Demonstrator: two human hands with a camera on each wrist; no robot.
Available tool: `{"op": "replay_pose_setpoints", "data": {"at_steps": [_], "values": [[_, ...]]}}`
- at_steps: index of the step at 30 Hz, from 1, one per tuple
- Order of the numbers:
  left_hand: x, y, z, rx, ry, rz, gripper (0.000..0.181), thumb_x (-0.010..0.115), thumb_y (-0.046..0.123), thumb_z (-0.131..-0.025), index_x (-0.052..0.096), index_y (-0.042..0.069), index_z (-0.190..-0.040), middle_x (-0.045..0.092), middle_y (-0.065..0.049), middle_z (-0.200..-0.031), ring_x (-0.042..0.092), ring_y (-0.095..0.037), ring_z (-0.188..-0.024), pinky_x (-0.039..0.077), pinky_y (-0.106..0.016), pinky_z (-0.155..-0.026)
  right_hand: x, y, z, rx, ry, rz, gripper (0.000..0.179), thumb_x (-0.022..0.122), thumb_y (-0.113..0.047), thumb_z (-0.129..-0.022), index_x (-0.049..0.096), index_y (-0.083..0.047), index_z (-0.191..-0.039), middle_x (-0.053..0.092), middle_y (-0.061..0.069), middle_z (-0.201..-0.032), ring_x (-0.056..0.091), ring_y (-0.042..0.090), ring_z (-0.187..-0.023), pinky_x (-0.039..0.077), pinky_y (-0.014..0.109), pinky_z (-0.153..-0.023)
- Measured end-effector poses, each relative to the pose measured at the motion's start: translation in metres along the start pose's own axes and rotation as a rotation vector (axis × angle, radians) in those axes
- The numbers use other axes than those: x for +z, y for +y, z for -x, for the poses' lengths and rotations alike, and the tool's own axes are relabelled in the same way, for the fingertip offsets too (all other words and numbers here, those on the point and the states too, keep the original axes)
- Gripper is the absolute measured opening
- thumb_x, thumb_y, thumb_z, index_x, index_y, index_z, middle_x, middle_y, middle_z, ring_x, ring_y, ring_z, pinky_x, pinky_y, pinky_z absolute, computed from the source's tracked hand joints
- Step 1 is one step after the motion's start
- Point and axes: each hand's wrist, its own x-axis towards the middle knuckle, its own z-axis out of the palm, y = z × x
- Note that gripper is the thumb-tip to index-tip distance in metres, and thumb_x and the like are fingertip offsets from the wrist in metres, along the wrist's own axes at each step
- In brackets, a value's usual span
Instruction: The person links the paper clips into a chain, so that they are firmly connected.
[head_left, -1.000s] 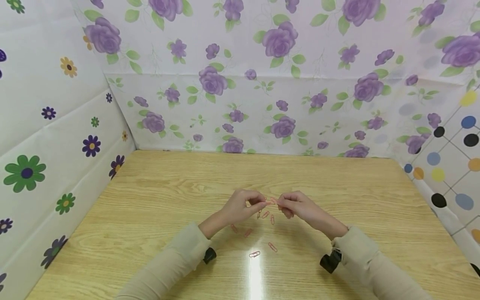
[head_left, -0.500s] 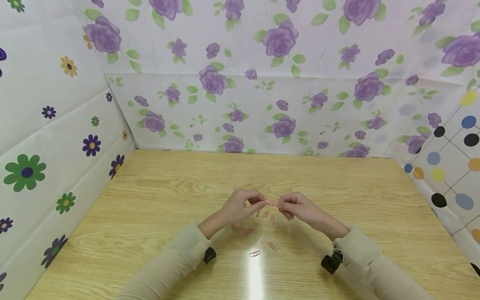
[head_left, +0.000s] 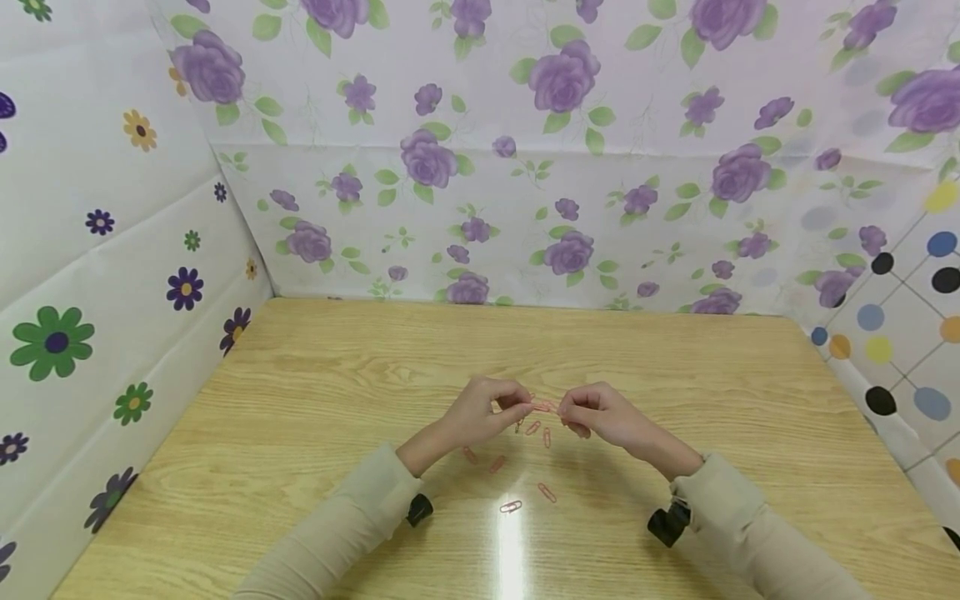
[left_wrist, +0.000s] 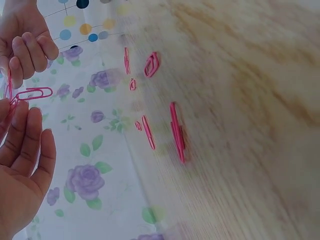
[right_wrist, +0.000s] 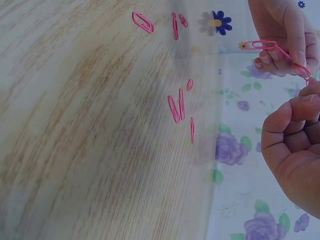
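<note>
Above the middle of the table my left hand (head_left: 487,408) pinches pink paper clips between thumb and fingertips. Just opposite, my right hand (head_left: 603,417) pinches the end of a pink paper clip, its other fingers curled. Pink wire spans the short gap between both hands. In the left wrist view one paper clip (left_wrist: 35,93) sticks out beyond the fingertips. The right wrist view shows linked clips, with a free paper clip (right_wrist: 260,45) hanging by the left hand's fingers. How the clips join at the fingertips is partly hidden.
Several loose pink paper clips lie scattered on the wooden table (head_left: 337,358) below and in front of the hands, among them one paper clip (head_left: 511,507) nearest me and another paper clip (head_left: 547,492) beside it. Flowered cloth (head_left: 480,217) bounds the back.
My right hand has drawn slightly to the right, widening the gap a little. The clip between the hands has tilted. My left hand stays almost still, and the loose clips lie as before.
</note>
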Motion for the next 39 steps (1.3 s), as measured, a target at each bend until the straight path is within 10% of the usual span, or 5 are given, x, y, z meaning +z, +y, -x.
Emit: {"op": "replay_pose_setpoints", "data": {"at_steps": [9, 22, 31, 39], "values": [[0.0, -0.001, 0.002, -0.02, -0.031, 0.054, 0.007, 0.06, 0.003, -0.087, 0.064, 0.001, -0.082, 0.064, -0.007, -0.072, 0.058, -0.009, -0.066, 0.05, -0.023, -0.065, -0.004, 0.002, 0.003, -0.041, -0.029, 0.014, 0.026, 0.043, -0.007, -0.096, 0.056, 0.002, -0.076, 0.043, 0.013, -0.056, 0.04, 0.013, -0.05, 0.038, 0.033, -0.052], [-0.012, 0.027, 0.0, -0.223, -0.156, 0.495, 0.004, 0.048, -0.014, -0.085, 0.05, -0.012, -0.082, 0.057, -0.033, -0.088, 0.057, -0.047, -0.085, 0.05, -0.041, -0.078, 0.002, -0.002, 0.0, -0.026, -0.024, 0.03, 0.024, 0.046, -0.007, -0.095, 0.055, 0.001, -0.075, 0.044, 0.009, -0.057, 0.041, 0.012, -0.051, 0.038, 0.031, -0.052], [-0.011, 0.03, -0.002, -0.29, -0.178, 0.433, 0.021, 0.05, -0.006, -0.088, 0.051, -0.013, -0.108, 0.056, -0.028, -0.073, 0.056, -0.032, -0.066, 0.046, -0.027, -0.062, 0.005, -0.007, -0.001, -0.051, -0.039, 0.054, 0.02, 0.048, -0.004, -0.094, 0.059, 0.0, -0.079, 0.045, 0.004, -0.058, 0.041, 0.01, -0.051, 0.037, 0.028, -0.05], [-0.01, 0.03, -0.003, -0.24, -0.204, 0.347, 0.013, 0.053, 0.0, -0.09, 0.063, -0.009, -0.092, 0.053, -0.022, -0.062, 0.047, -0.023, -0.052, 0.038, -0.019, -0.049, 0.006, -0.008, 0.0, -0.065, -0.043, 0.069, 0.019, 0.049, -0.007, -0.094, 0.06, -0.001, -0.079, 0.046, 0.014, -0.058, 0.038, 0.018, -0.049, 0.035, 0.026, -0.048]]}}
